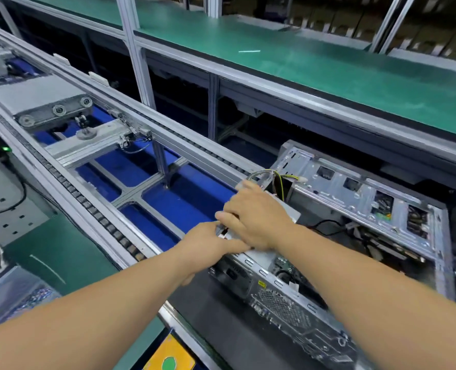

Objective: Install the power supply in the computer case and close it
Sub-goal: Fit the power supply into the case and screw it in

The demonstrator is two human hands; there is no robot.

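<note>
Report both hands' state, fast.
Left hand: grips the near end of the power supply at the computer case.
Right hand: rests on top of the power supply, fingers spread, not curled round it.

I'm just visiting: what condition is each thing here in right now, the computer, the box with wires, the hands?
computer case: lying open, insides showing.
power supply: at the case's corner, under both hands, not clearly seated.
cable bundle: loose, sticking up behind the power supply.
left hand: on the power supply's near edge; grip unclear.
right hand: fingers spread, resting on the power supply.
</note>
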